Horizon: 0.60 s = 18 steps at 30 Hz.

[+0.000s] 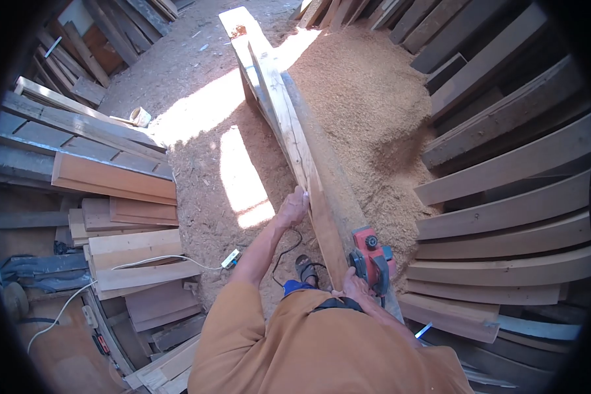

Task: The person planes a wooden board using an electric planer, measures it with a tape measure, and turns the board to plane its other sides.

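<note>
A long wooden board [297, 144] stretches away from my body, resting along a bench [331, 164]. My left hand [294, 209] is closed at the board's left edge, about midway along it. A small whitish bit shows at its fingertips, too small to name. At the board's near end, my right hand [356, 289] is closed around the wood, its fingers partly hidden. Just beside that hand, a red and black electric planer [372, 259] sits on the bench, right of the board.
Sawdust and shavings [361, 98] are heaped right of the bench. Stacked planks [505, 230] line the right side, and more boards [138, 256] lie at left. A white cable with a socket block [230, 259] crosses the floor; a dark cord [284, 253] runs near my foot.
</note>
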Each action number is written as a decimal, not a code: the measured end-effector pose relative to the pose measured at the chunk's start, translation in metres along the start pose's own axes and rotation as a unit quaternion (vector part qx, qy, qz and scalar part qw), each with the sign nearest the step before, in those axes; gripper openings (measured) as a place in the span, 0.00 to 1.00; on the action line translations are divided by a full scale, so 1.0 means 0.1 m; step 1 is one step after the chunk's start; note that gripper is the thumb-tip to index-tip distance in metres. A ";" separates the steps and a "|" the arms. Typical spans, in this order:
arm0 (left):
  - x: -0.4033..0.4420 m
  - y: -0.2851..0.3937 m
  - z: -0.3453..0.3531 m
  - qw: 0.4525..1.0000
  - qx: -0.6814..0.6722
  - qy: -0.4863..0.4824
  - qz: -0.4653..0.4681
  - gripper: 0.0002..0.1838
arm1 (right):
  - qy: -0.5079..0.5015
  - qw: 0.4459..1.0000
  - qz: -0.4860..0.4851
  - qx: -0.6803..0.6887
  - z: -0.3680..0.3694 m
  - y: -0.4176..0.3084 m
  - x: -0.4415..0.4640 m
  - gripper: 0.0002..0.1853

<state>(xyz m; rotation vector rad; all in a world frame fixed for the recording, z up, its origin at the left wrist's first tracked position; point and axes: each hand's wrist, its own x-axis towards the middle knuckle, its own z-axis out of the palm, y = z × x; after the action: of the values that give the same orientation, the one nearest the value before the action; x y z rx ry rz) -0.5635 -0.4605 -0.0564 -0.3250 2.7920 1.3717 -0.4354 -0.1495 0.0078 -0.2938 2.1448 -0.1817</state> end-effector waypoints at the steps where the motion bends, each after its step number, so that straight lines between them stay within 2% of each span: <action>1: 0.00 -0.03 0.01 1.000 -0.008 -0.005 -0.005 0.15 | 0.001 1.000 -0.001 -0.003 0.00 -0.01 -0.01 0.47; 8: -0.17 -0.08 0.17 0.992 -0.099 -0.011 -0.078 0.19 | 0.013 1.000 -0.025 -0.008 0.03 0.05 -0.03 0.46; 11: -0.64 -0.19 0.56 0.977 -0.209 0.044 -0.025 0.27 | 0.027 0.999 -0.042 -0.006 0.06 0.09 -0.01 0.46; 13: -1.03 0.20 0.51 0.955 -0.283 -0.074 -0.057 0.35 | 0.042 0.997 -0.057 -0.003 0.07 0.10 -0.01 0.46; 15: -1.43 0.23 0.83 0.946 -0.313 -0.079 -0.034 0.40 | 0.059 0.995 -0.077 0.000 0.04 0.09 -0.05 0.46; 18: -1.93 0.20 1.26 0.941 -0.311 -0.087 -0.101 0.43 | 0.033 0.998 -0.060 0.000 -0.10 -0.01 -0.15 0.46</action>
<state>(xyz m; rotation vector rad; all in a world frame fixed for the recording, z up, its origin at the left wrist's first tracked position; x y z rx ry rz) -0.3882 -0.3151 -0.0988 -0.4490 2.0508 2.0711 -0.4351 -0.1461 0.0255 -0.4214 2.1933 -0.2630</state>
